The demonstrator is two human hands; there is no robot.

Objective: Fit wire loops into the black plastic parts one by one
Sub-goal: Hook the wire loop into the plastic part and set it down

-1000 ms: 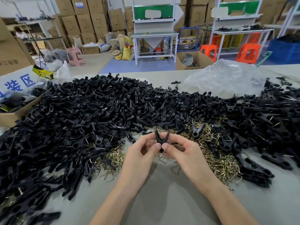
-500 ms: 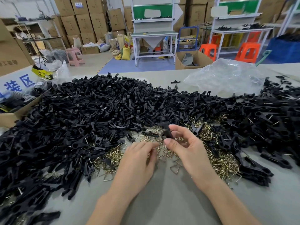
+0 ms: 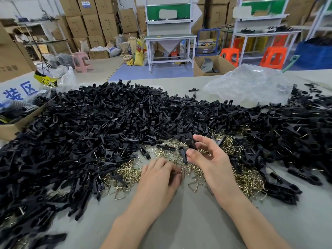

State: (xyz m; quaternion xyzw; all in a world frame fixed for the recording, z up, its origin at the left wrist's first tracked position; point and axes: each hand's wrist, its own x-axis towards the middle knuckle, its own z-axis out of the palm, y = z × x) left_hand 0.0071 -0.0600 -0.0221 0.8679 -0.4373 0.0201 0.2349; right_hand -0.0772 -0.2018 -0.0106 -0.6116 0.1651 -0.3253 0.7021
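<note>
A wide heap of black plastic parts [image 3: 100, 126] covers the grey table [image 3: 179, 221]. In front of it lies a pile of brass wire loops [image 3: 246, 178]. My right hand [image 3: 208, 159] is raised over the loops, thumb and forefinger pinching one black plastic part [image 3: 190, 141]. My left hand [image 3: 159, 178] rests palm down on the table, fingertips touching the loops near a triangular one [image 3: 186, 170]; whether it grips a loop is hidden under the fingers.
A crumpled clear plastic bag [image 3: 251, 85] lies at the back right of the table. An open cardboard box [image 3: 16, 123] stands at the left edge. More black parts [image 3: 305, 133] spread to the right. Bare table lies between my forearms.
My left hand let go of the black part and dropped onto the wire loops. My right hand kept the part and lifted it slightly to the right.
</note>
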